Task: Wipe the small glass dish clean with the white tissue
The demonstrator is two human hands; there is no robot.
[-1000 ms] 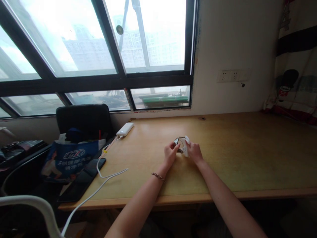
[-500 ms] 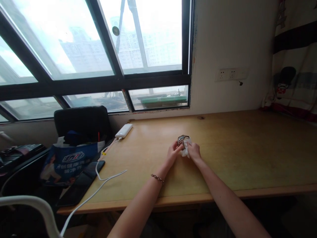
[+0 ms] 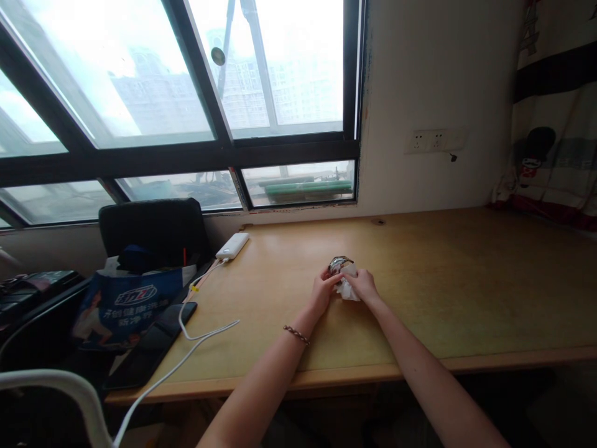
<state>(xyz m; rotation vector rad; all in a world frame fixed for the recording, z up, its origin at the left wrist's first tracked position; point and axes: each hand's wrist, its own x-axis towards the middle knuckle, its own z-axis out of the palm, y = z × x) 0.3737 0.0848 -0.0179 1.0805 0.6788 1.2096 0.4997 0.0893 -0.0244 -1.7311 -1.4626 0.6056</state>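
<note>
Watch: one metal watch (image 3: 339,264), centre of the frame on the desk (image 3: 466,280), mostly covered by the hands; its dial cannot be read.
Tissue: one crumpled white tissue (image 3: 346,287), just below the watch, partly hidden.
Left hand (image 3: 321,292): fingers closed on the watch.
Right hand (image 3: 364,286): fingers pinched on the tissue.
Power bank: one (image 3: 232,246), left of centre; its white cable (image 3: 186,354) runs off the lower left edge.
Bag: one blue bag (image 3: 128,305), print too small to read.
</note>
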